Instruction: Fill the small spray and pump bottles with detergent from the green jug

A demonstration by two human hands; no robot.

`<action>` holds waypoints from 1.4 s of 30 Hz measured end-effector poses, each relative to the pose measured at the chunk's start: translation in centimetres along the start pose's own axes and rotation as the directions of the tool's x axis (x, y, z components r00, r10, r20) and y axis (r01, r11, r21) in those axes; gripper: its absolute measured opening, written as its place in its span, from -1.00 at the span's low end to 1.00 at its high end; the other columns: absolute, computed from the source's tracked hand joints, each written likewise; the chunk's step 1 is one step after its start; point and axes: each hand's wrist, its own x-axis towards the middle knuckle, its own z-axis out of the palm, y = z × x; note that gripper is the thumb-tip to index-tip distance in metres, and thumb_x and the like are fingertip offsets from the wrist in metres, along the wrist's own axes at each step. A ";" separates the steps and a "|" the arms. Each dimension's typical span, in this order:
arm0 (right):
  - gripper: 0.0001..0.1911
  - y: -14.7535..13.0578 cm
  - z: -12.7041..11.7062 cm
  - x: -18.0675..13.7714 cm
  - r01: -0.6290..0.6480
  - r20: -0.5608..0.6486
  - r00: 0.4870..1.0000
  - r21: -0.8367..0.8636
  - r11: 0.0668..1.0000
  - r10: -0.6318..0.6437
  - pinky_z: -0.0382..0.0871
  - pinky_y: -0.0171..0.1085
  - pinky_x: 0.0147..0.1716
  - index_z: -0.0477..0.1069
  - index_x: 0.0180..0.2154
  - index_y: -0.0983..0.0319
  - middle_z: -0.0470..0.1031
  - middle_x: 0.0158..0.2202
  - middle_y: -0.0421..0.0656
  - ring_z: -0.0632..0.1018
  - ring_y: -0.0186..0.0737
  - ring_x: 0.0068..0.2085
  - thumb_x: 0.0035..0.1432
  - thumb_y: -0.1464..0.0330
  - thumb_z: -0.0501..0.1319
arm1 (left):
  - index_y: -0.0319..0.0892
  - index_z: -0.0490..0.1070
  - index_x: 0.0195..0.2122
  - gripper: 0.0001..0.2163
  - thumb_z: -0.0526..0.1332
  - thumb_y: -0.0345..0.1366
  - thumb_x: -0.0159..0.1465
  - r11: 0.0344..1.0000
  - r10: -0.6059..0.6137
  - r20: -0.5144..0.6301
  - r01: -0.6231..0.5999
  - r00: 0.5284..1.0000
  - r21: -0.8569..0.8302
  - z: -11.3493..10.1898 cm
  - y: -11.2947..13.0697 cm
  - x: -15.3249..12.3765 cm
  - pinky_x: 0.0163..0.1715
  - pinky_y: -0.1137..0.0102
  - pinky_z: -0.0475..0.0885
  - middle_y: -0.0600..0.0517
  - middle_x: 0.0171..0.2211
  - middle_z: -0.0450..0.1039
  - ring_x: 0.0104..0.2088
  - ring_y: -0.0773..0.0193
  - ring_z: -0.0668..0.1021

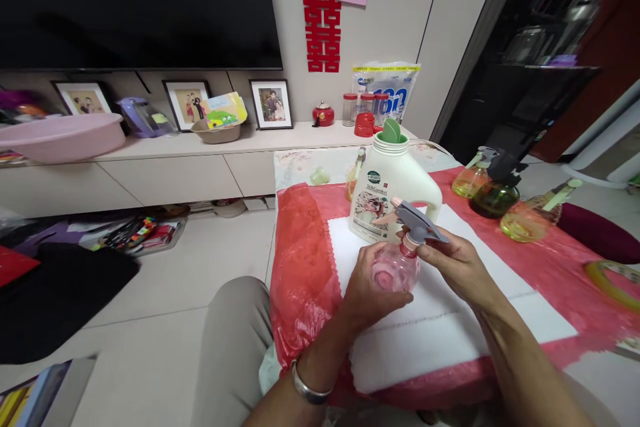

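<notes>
A small pink see-through spray bottle (393,271) is wrapped by the fingers of my left hand (361,290), just above the white sheet (410,353). My right hand (457,265) is closed at the neck and grey trigger spray head (419,223) on top of it. The nozzle points up and to the left. Whether the head is fully screwed down I cannot tell. Right behind the bottle stands a large off-white jug (400,170) with a flower label and a handle; a green scoop-like piece (393,130) sits at its open mouth.
Several spray bottles with yellowish or dark contents, such as the dark green one (495,199), stand at right on the red plastic cover (310,267). A tape roll (613,283) lies nearby. Behind, a low cabinet (175,177) carries framed photos and a pink basin (65,137).
</notes>
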 end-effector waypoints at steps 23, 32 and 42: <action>-0.60 0.1 2.6 -1.7 -0.032 -0.329 0.944 -0.102 0.994 -0.003 0.44 -0.36 -0.17 0.50 -0.15 0.22 0.51 -0.17 -0.16 0.51 -0.28 -0.18 -0.05 0.25 0.48 | -0.05 0.30 0.10 -0.23 0.50 -0.46 -0.19 0.998 0.049 0.000 -0.049 0.999 0.027 0.1 -0.8 0.1 0.12 0.10 0.38 -0.05 0.05 0.33 0.08 0.00 0.45; -0.57 2.2 3.5 -2.1 0.053 -0.356 0.934 0.080 0.995 -0.021 0.38 -0.15 0.06 0.51 -0.06 0.19 0.46 0.06 -0.06 0.49 -0.09 0.07 0.11 0.08 0.36 | -0.10 0.28 0.11 -0.22 0.49 -0.45 -0.18 0.995 0.096 0.000 -0.096 0.995 0.040 0.2 -0.9 0.1 0.11 0.11 0.40 -0.05 0.04 0.34 0.07 0.03 0.46; -0.56 1.9 5.4 -1.9 0.086 -0.503 0.864 0.191 0.978 0.022 0.44 -0.10 -0.03 0.49 -0.14 0.23 0.55 -0.10 -0.05 0.57 -0.13 -0.09 -0.04 0.20 0.46 | -0.12 0.25 0.13 -0.22 0.47 -0.46 -0.16 0.989 0.127 -0.006 -0.126 0.992 0.075 0.4 -1.2 0.1 0.13 0.06 0.39 -0.07 0.04 0.34 0.07 0.01 0.45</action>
